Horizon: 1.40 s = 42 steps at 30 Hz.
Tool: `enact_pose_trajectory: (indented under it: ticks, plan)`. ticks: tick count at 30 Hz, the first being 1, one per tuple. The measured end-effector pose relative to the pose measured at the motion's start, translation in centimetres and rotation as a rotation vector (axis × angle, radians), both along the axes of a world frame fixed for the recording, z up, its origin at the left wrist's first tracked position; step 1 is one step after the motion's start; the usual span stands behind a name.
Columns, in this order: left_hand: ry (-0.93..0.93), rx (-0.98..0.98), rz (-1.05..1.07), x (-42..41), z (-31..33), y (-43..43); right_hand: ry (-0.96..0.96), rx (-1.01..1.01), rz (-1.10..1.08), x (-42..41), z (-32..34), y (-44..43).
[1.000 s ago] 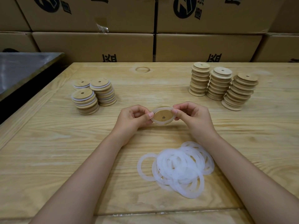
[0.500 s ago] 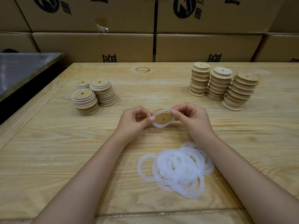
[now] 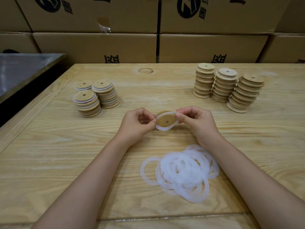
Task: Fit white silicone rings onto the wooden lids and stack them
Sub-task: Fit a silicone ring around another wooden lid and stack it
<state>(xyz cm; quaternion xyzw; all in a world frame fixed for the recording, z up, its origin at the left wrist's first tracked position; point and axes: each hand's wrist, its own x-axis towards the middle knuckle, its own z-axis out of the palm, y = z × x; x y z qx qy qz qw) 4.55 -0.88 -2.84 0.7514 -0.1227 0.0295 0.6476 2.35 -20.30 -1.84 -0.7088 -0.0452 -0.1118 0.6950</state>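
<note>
While a heap of loose white silicone rings (image 3: 179, 172) lies nearest the camera on the worktop (image 3: 49, 154), a person holds one wooden lid (image 3: 165, 121) at centre, tilted toward the lens, with a ring (image 3: 163, 128) partly stretched around its rim. The left hand (image 3: 135, 124) pinches ring and lid at nine o'clock on the disc. The right hand (image 3: 196, 123) pinches them at two o'clock, so each grip is closed on the piece. The ring's lower edge hangs slack at six o'clock, so the step probably goes best with thumbs worked evenly round the rim until the band seats flat. Ringed stacks (image 3: 95, 96) stand at ten o'clock from the hands, bare lid stacks (image 3: 227, 86) at two o'clock, and cardboard boxes (image 3: 99, 45) beyond.
</note>
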Motion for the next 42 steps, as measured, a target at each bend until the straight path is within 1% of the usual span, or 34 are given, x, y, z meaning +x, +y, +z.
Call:
enact_pose_trajectory:
  ticks: [5,10,11,13,15,18,22,26,29,31,33,36,39,42]
  plan:
    - [-0.043,0.055,-0.013,-0.1,0.0,-0.1,0.002,-0.015,-0.012,0.0,-0.1,0.2]
    - [-0.047,0.043,-0.072,-0.3,-0.1,-0.3,-0.009,-0.068,-0.021,-0.1,0.0,0.4]
    - [-0.078,0.096,-0.084,-0.3,-0.2,-0.4,-0.017,-0.086,-0.019,-0.2,0.1,0.5]
    - [-0.189,0.262,-0.070,-0.4,-0.3,-0.7,-0.037,-0.128,-0.016,-0.3,0.2,0.9]
    - [-0.254,0.331,-0.043,-0.3,-0.4,-0.9,-0.047,-0.176,-0.023,-0.4,0.2,1.0]
    - [-0.236,0.315,-0.010,-0.1,-0.4,-0.8,-0.026,-0.244,-0.028,-0.4,0.3,0.8]
    - [-0.191,0.266,-0.026,0.1,-0.5,-0.6,-0.004,-0.276,0.012,-0.4,0.5,0.5]
    - [-0.182,0.238,-0.049,0.3,-0.5,-0.4,-0.030,-0.402,-0.024,-0.3,0.3,0.4]
    - [-0.157,0.172,-0.048,0.4,-0.4,-0.4,-0.072,-0.520,-0.028,-0.2,0.2,0.4]
    - [-0.129,0.128,-0.061,0.3,-0.2,-0.5,-0.106,-0.555,-0.036,-0.2,0.0,0.6]
    - [-0.102,0.091,-0.076,0.1,-0.1,-0.5,-0.089,-0.509,-0.049,-0.1,-0.1,0.7]
    - [-0.068,0.032,-0.092,-0.1,0.2,-0.6,-0.014,-0.356,-0.055,-0.1,-0.3,0.7]
    - [-0.010,-0.036,-0.075,-0.3,0.2,-0.9,0.053,-0.254,-0.043,0.0,-0.3,0.6]
    - [0.026,-0.083,-0.054,-0.3,0.3,-1.1,0.126,-0.224,-0.005,0.0,-0.4,0.6]
